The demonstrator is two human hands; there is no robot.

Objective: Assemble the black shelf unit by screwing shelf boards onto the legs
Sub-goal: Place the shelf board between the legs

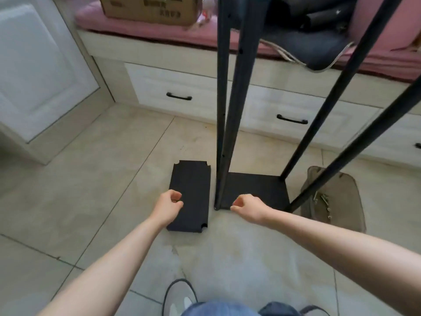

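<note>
I see my left hand curled over a loose board lying flat on the floor, but whether it pinches anything I cannot tell. My right hand is likewise curled just beside the near leg of the frame, its fingertips hidden. The legs' tops are cut off above; another board sits at their base.

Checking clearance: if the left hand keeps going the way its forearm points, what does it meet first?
Probably the loose black shelf board on the floor: the left hand already overlaps its near-left edge, though its height above the board is unclear from this view.
</note>
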